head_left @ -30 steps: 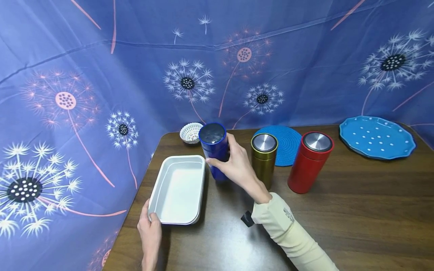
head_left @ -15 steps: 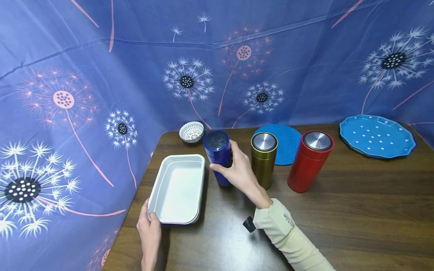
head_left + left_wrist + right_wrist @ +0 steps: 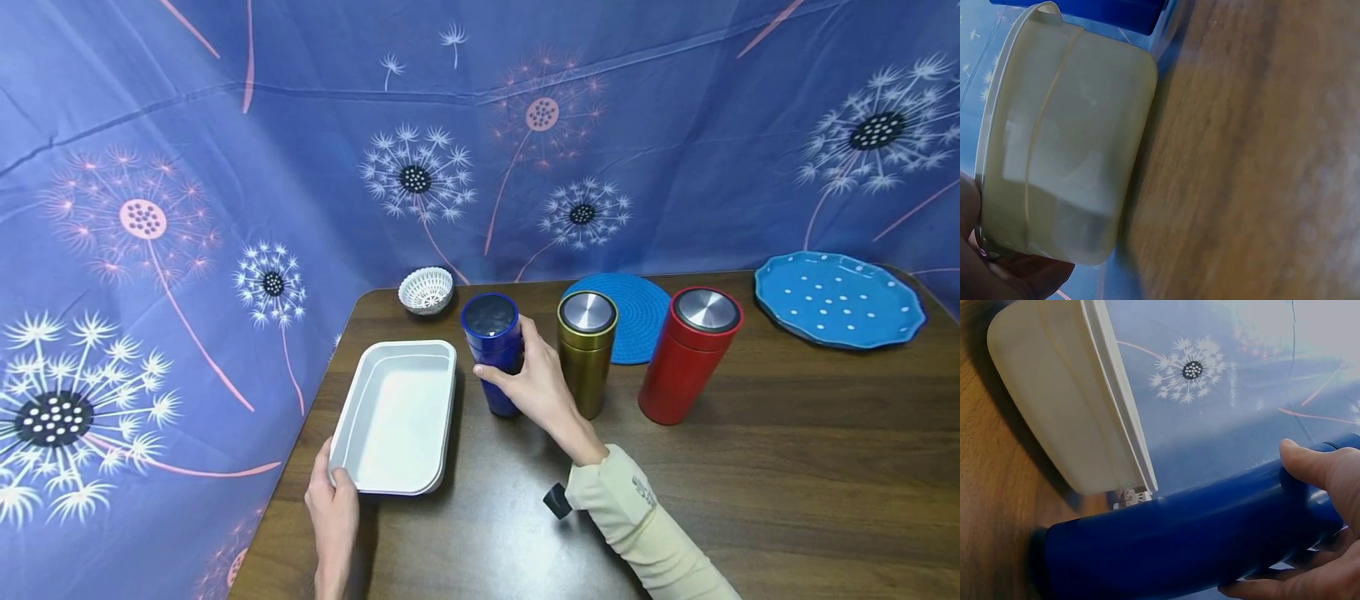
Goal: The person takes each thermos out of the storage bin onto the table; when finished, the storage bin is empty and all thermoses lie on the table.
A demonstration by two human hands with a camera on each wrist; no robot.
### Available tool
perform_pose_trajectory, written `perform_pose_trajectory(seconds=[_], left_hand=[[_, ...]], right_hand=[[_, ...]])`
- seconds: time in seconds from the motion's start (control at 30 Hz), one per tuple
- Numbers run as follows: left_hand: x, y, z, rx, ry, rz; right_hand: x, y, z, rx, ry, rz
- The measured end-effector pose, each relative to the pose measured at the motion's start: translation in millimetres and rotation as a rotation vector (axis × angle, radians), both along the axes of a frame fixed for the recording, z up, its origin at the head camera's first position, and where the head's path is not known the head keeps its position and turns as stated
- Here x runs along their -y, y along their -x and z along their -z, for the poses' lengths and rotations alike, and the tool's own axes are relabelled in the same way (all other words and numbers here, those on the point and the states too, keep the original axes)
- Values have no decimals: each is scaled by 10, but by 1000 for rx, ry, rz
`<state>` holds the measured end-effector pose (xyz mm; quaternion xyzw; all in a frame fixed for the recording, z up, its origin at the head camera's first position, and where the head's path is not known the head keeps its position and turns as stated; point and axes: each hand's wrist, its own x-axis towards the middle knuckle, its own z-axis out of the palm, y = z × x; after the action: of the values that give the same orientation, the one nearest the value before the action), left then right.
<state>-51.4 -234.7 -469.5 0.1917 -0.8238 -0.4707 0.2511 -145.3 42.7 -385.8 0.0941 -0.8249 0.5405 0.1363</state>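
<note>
My left hand (image 3: 332,504) holds the near left corner of a deep white rectangular dish (image 3: 397,417), thumb over its rim and fingers at its side. In the left wrist view the outer wall of the dish (image 3: 1085,137) fills the left half. My right hand (image 3: 543,379) grips a blue thermos flask (image 3: 500,354) from its right side, thumb in front. The flask stands upright just right of the dish, apart from it. In the right wrist view the thumb and fingers lie round the upper part of the flask (image 3: 1179,531); its base is near the table.
A gold thermos flask (image 3: 585,362) and a red one (image 3: 688,362) stand to the right. Behind them lies a round blue woven mat (image 3: 637,321). A small white openwork bowl (image 3: 426,292) and a blue dotted plate (image 3: 840,300) sit along the back edge of the wooden table (image 3: 810,467).
My right hand has moved the blue flask a little rightward and nearer to me, away from the dish. The left hand and dish have stayed in place.
</note>
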Motion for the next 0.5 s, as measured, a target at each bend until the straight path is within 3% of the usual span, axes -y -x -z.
perform_pose_trajectory(seconds=[0.5], left_hand=[[-2, 8, 3, 2, 6, 2]], right_hand=[[-26, -14, 54, 16, -12, 12]])
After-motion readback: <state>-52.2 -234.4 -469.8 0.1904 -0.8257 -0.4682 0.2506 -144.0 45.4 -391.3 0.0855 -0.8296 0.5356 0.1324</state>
